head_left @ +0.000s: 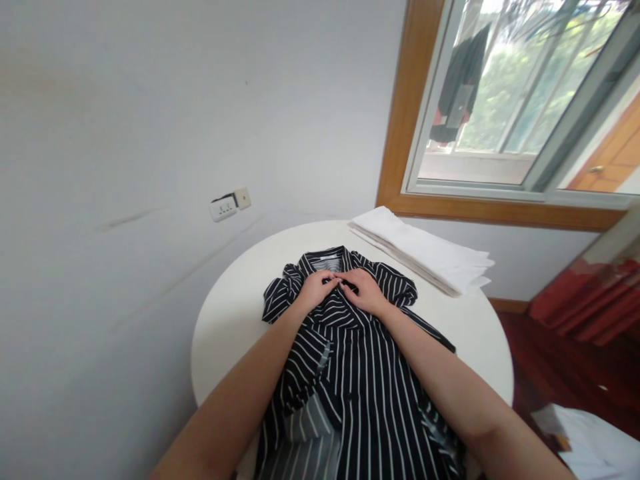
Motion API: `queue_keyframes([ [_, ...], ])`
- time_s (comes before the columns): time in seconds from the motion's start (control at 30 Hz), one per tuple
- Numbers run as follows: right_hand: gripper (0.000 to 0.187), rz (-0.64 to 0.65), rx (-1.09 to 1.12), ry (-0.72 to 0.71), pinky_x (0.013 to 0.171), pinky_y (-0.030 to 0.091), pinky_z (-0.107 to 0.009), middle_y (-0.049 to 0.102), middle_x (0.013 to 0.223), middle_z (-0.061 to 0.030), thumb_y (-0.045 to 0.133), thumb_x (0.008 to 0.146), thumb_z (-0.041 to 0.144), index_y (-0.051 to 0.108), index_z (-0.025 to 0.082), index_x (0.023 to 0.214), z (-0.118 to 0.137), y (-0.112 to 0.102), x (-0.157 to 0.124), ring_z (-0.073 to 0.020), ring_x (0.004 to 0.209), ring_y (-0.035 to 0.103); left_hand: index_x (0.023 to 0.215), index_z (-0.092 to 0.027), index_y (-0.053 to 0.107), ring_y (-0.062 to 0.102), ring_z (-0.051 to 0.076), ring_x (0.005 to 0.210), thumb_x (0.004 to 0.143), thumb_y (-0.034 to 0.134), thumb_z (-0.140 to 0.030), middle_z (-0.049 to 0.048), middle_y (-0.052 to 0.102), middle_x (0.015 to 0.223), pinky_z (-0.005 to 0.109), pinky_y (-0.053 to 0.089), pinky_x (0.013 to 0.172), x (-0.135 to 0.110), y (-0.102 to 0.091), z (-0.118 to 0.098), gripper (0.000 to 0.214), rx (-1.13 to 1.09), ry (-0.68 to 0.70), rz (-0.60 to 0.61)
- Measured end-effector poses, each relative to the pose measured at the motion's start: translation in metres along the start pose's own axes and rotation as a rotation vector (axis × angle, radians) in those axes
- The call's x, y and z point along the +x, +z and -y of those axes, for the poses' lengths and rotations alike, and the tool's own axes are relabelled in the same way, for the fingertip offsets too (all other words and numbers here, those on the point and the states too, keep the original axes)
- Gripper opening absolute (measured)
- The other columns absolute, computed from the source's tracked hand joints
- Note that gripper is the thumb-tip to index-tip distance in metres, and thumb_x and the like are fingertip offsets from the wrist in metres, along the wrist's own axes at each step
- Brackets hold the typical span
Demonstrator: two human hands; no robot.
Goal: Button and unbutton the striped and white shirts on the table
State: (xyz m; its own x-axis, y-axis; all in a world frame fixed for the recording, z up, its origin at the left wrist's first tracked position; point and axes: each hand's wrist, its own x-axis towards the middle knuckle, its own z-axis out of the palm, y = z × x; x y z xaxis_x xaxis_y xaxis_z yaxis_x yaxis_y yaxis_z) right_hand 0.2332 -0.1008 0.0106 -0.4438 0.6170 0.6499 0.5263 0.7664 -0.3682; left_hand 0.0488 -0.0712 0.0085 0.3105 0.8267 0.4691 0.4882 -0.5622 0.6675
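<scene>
A black shirt with white stripes (360,367) lies on a round white table (225,333), its collar toward the far side and its lower part toward me. Just below the collar, my left hand (318,288) and my right hand (363,289) meet at the front of the shirt. The fingertips of both hands pinch the fabric of the front placket, close together. Any button between them is too small to make out. The sleeves lie bunched and bent on either side, and part of the left lower front is turned back, showing a greyer inner side.
A stack of folded white sheets (420,250) rests at the table's far right edge. Behind the table is a wall with a socket (223,209), and a wood-framed window (390,167) is at right. A red curtain (590,307) and white items (595,440) are lower right.
</scene>
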Motion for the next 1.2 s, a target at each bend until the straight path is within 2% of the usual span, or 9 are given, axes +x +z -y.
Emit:
queue_keyframes([
  [0.17,0.033,0.014,0.130,0.053,0.094,0.042,-0.039,0.066,0.110,-0.0044,0.054,0.083,0.020,0.062,0.026,0.115,-0.003,0.002,-0.001,-0.0199,0.102,0.059,0.076,-0.018,0.068,0.060,0.018,0.076,0.081,0.054,-0.046,0.0023,0.067,0.078,0.029,0.046,0.073,0.000,-0.004,-0.002,0.032,0.027,0.014,0.088],
  [0.4,0.012,0.014,0.270,0.181,0.083,0.046,-0.031,0.066,0.089,-0.0010,0.058,0.081,0.027,0.064,0.021,0.090,0.000,0.001,-0.001,-0.0165,0.085,0.061,0.079,-0.018,0.070,0.060,0.017,0.079,0.084,0.051,-0.049,0.0028,0.068,0.081,0.028,0.046,0.075,-0.001,-0.011,-0.005,0.036,-0.018,0.049,0.251],
  [0.57,0.012,0.000,0.298,0.195,0.083,0.045,-0.030,0.066,0.087,-0.0007,0.060,0.081,0.032,0.063,0.021,0.083,-0.003,0.004,0.000,-0.0162,0.085,0.061,0.079,-0.017,0.068,0.059,0.016,0.076,0.086,0.048,-0.045,0.0016,0.068,0.078,0.026,0.045,0.072,-0.001,-0.012,-0.003,0.036,-0.042,0.040,0.270],
  [0.7,0.011,-0.082,0.238,0.193,0.084,0.044,-0.033,0.065,0.086,-0.0025,0.062,0.080,0.033,0.062,0.021,0.080,-0.006,0.008,0.002,-0.0179,0.086,0.059,0.073,-0.017,0.064,0.057,0.015,0.071,0.088,0.044,-0.043,0.0000,0.064,0.072,0.026,0.044,0.070,-0.001,-0.006,-0.003,0.036,0.012,0.039,0.156],
  [0.83,0.010,-0.178,0.201,0.178,0.085,0.044,-0.034,0.063,0.084,-0.0028,0.060,0.081,0.032,0.059,0.022,0.077,-0.008,0.006,0.003,-0.0186,0.086,0.058,0.074,-0.017,0.060,0.058,0.017,0.075,0.090,0.042,-0.040,0.0022,0.064,0.076,0.028,0.045,0.074,0.000,-0.004,-0.001,0.033,0.051,-0.032,-0.059],
  [0.93,0.010,-0.233,0.136,0.246,0.085,0.043,-0.036,0.063,0.086,-0.0027,0.056,0.083,0.031,0.057,0.022,0.078,-0.012,0.001,0.003,-0.0195,0.086,0.057,0.078,-0.019,0.057,0.057,0.017,0.079,0.092,0.038,-0.037,0.0033,0.064,0.081,0.030,0.045,0.077,0.000,-0.007,0.000,0.030,0.101,-0.048,-0.216],
  [1.03,0.011,-0.300,-0.005,0.322,0.082,0.041,-0.036,0.062,0.082,-0.0031,0.054,0.083,0.031,0.057,0.022,0.080,-0.017,-0.005,0.001,-0.0209,0.082,0.055,0.080,-0.020,0.054,0.056,0.017,0.080,0.093,0.035,-0.035,0.0039,0.062,0.082,0.030,0.044,0.079,0.000,-0.012,0.000,0.028,0.200,-0.016,-0.298],
  [1.2,0.010,-0.407,-0.139,0.368,0.079,0.038,-0.036,0.061,0.083,-0.0034,0.052,0.085,0.031,0.056,0.022,0.083,-0.021,-0.011,0.001,-0.0219,0.083,0.052,0.071,-0.021,0.049,0.052,0.019,0.073,0.094,0.034,-0.033,0.0040,0.056,0.072,0.032,0.042,0.075,0.000,-0.020,0.002,0.030,0.352,-0.032,-0.385],
])
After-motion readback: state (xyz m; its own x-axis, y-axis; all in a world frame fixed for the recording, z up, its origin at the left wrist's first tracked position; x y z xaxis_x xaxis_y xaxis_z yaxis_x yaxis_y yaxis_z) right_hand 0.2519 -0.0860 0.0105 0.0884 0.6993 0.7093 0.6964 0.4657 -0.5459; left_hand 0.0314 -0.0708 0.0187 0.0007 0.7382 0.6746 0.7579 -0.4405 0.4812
